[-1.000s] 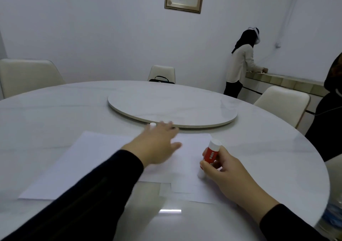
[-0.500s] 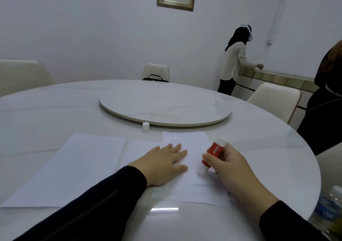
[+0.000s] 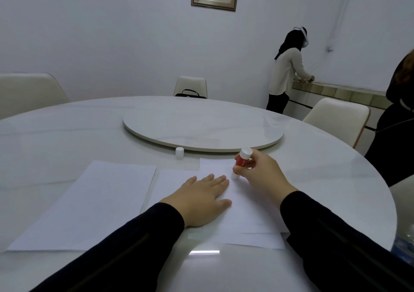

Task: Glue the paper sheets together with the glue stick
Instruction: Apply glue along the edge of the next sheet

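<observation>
Now right hand [image 3: 259,175] pinching glue stick [image 3: 243,160] farther up paper sheets [image 3: 246,220], left hand [image 3: 201,199] still spread flat.

l hand [image 3: 202,198] flat, r hand [image 3: 259,174] prob. clenched

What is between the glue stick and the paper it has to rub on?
Nothing visible. The right hand holds the glue stick tip-down on the paper sheet. The left hand lies flat on that sheet, beside the stick. The white cap stands apart, farther back on the table.
</observation>
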The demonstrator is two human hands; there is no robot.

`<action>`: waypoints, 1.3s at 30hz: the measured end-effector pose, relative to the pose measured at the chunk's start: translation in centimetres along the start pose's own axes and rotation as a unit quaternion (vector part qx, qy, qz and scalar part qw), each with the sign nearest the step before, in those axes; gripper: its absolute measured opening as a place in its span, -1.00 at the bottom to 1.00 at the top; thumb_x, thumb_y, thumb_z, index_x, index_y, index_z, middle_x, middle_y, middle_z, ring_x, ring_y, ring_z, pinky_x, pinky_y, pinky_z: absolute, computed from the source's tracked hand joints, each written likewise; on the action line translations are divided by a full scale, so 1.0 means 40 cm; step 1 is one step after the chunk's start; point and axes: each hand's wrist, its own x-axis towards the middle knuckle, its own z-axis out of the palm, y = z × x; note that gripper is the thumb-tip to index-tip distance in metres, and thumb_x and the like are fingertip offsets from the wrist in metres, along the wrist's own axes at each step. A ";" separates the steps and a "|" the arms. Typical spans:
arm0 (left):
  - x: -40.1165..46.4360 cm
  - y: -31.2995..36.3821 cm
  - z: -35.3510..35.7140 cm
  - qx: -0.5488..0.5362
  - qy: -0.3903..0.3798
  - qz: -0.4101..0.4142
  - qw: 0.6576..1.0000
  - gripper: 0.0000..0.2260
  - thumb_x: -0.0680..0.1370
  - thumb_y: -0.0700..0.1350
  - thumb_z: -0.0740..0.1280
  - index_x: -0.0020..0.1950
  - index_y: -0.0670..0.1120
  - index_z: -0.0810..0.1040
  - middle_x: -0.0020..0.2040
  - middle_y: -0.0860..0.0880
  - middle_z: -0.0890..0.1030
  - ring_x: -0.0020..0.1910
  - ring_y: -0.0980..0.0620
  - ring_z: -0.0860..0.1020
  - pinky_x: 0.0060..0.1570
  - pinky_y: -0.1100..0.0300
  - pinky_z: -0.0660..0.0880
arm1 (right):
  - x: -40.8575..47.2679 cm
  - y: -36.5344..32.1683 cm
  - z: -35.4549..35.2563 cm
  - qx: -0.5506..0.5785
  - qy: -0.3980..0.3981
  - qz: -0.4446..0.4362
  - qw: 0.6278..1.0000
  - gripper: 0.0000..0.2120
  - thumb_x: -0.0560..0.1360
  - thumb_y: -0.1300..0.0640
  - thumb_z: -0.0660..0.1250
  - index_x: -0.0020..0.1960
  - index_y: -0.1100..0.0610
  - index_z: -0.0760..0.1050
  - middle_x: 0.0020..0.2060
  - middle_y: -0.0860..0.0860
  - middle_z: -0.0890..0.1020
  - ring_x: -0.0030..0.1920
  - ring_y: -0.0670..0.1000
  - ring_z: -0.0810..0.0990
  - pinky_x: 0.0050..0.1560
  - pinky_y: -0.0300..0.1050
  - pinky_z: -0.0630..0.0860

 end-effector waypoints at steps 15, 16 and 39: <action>0.006 -0.003 0.000 0.008 -0.011 -0.003 1.000 -0.46 0.61 0.18 -0.06 0.55 0.09 -0.11 0.55 0.16 -0.12 0.52 0.14 -0.14 0.48 0.07 -0.20 | -0.080 -0.007 -0.055 -0.088 -0.072 -0.064 0.991 -0.87 0.41 0.12 0.42 -0.18 -0.10 0.53 -0.25 -0.21 0.60 -0.25 -0.40 0.47 -0.29 -0.40 0.28; 0.006 -0.003 0.000 0.008 -0.011 -0.003 1.000 -0.47 0.61 0.18 -0.06 0.55 0.09 -0.11 0.55 0.17 -0.12 0.52 0.14 -0.14 0.48 0.07 -0.20 | -0.095 -0.008 -0.060 -0.089 -0.073 -0.068 0.991 -0.86 0.41 0.12 0.43 -0.19 -0.10 0.53 -0.27 -0.21 0.60 -0.26 -0.41 0.46 -0.31 -0.41 0.29; -0.036 -0.013 -0.060 -0.012 -0.069 0.051 0.996 -0.50 0.61 0.08 0.10 0.53 0.15 0.03 0.54 0.24 -0.08 0.51 0.20 -0.17 0.48 0.12 -0.14 | -0.159 0.035 -0.128 0.467 -0.026 0.182 0.865 -0.79 0.42 0.13 0.30 0.03 0.14 0.54 -0.09 0.11 0.64 -0.24 0.02 0.50 -0.14 -0.08 0.43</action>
